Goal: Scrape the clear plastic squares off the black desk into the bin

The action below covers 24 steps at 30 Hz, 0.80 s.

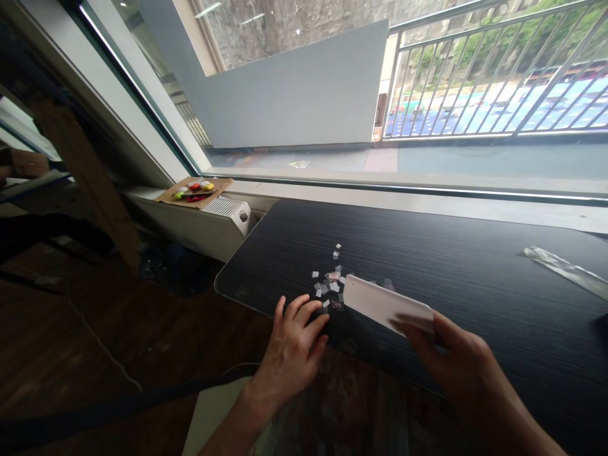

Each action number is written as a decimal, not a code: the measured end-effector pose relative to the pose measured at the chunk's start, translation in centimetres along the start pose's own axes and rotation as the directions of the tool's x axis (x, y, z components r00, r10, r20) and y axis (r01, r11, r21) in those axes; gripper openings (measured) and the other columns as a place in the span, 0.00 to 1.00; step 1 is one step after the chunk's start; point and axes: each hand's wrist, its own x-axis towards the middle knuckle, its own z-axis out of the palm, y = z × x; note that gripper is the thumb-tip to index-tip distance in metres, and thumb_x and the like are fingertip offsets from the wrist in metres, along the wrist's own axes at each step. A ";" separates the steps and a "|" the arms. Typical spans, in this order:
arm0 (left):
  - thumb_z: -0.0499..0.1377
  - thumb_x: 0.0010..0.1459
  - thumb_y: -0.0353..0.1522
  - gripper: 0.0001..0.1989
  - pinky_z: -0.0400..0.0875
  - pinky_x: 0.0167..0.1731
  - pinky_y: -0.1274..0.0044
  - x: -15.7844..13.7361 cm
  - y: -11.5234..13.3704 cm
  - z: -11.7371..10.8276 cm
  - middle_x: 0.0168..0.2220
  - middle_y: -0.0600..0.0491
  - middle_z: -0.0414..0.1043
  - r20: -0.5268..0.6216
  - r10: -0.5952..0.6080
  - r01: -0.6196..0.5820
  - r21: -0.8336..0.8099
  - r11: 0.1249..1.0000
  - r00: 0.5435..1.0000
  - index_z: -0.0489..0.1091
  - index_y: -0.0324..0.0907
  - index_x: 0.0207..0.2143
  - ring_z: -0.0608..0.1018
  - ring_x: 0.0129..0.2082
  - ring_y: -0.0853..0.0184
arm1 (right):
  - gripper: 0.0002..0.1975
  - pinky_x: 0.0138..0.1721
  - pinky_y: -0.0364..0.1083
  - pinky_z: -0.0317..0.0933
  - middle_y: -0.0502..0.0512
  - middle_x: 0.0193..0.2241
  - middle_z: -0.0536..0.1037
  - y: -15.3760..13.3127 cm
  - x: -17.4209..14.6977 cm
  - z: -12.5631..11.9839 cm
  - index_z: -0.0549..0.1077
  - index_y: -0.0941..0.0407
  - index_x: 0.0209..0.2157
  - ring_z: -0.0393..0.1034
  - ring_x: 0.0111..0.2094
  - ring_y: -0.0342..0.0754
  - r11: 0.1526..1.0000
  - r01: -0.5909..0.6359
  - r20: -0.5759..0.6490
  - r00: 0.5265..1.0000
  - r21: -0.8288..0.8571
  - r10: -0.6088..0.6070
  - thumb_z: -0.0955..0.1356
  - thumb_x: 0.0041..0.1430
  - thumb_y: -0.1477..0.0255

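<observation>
Black tabletop (427, 253); pale slab (384, 303), long axis slanting left toward small scraps (334, 287)

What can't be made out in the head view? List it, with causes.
All in the head view:
Far face of the pale flat piece: turned away from the camera.
Some fingers of the right hand: partly hidden by that piece.
Any print on the small scraps: too small, blurred.
One end of the clear wrapper: cut off by the right edge.
The colourful items: too small to identify.
</observation>
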 end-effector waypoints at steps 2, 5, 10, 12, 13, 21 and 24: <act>0.53 0.65 0.29 0.15 0.58 0.61 0.44 -0.2 -0.3 -0.2 0.56 0.45 0.72 -0.026 -0.027 0.027 0.012 1.000 0.999 0.72 0.44 0.52 0.68 0.61 0.52 | 0.11 0.32 0.42 0.67 0.47 0.32 0.86 0.1 -0.6 -0.6 0.82 0.49 0.38 0.80 0.31 0.48 1.000 -0.020 -0.036 0.999 -0.001 0.020 0.67 0.60 0.65; 0.53 0.65 0.30 0.16 0.58 0.62 0.45 -0.6 -0.7 -0.3 0.56 0.45 0.72 -0.069 -0.068 0.069 0.019 0.997 0.995 0.72 0.43 0.53 0.69 0.61 0.52 | 0.10 0.34 0.41 0.69 0.46 0.32 0.86 0.1 -2.1 -1.6 0.82 0.48 0.37 0.81 0.31 0.48 0.995 -0.065 -0.042 0.997 0.077 0.068 0.68 0.58 0.65; 0.52 0.65 0.30 0.15 0.59 0.62 0.47 -0.9 -0.5 -0.2 0.54 0.45 0.73 -0.102 -0.094 0.095 0.005 0.995 0.990 0.72 0.43 0.51 0.70 0.60 0.53 | 0.09 0.34 0.39 0.70 0.42 0.30 0.86 -0.2 -3.7 -2.2 0.82 0.47 0.36 0.81 0.30 0.46 0.976 -0.121 0.051 0.992 0.180 0.114 0.69 0.57 0.66; 0.52 0.66 0.30 0.15 0.59 0.62 0.48 -1.0 -0.4 -0.1 0.54 0.45 0.73 -0.103 -0.098 0.098 -0.003 0.995 0.990 0.72 0.43 0.51 0.69 0.61 0.53 | 0.09 0.34 0.39 0.69 0.43 0.29 0.86 -0.1 -3.7 -2.0 0.82 0.47 0.36 0.80 0.30 0.46 0.980 -0.111 0.047 0.993 0.165 0.105 0.68 0.57 0.66; 0.52 0.66 0.30 0.15 0.59 0.62 0.48 -1.0 -0.3 -0.1 0.54 0.45 0.73 -0.102 -0.100 0.100 -0.005 0.995 0.990 0.72 0.43 0.51 0.69 0.61 0.54 | 0.09 0.34 0.39 0.69 0.43 0.29 0.85 0.0 -3.6 -1.9 0.82 0.48 0.35 0.80 0.29 0.46 0.984 -0.097 0.042 0.995 0.151 0.091 0.68 0.57 0.66; 0.52 0.65 0.30 0.14 0.58 0.62 0.46 -1.3 -0.5 -0.2 0.52 0.45 0.73 -0.103 -0.106 0.106 -0.001 0.994 0.989 0.73 0.43 0.50 0.69 0.60 0.53 | 0.09 0.32 0.39 0.67 0.44 0.30 0.85 0.1 -3.0 -2.3 0.81 0.48 0.37 0.78 0.28 0.44 0.999 0.028 0.044 0.999 0.032 -0.030 0.67 0.61 0.66; 0.52 0.65 0.29 0.15 0.55 0.63 0.46 -1.6 0.0 -0.6 0.52 0.46 0.73 -0.079 -0.063 0.062 -0.018 0.998 0.995 0.74 0.44 0.49 0.68 0.61 0.53 | 0.09 0.32 0.40 0.68 0.46 0.30 0.85 -0.1 -3.3 -2.5 0.81 0.49 0.36 0.79 0.28 0.47 0.999 0.022 0.076 0.997 0.048 -0.026 0.68 0.61 0.65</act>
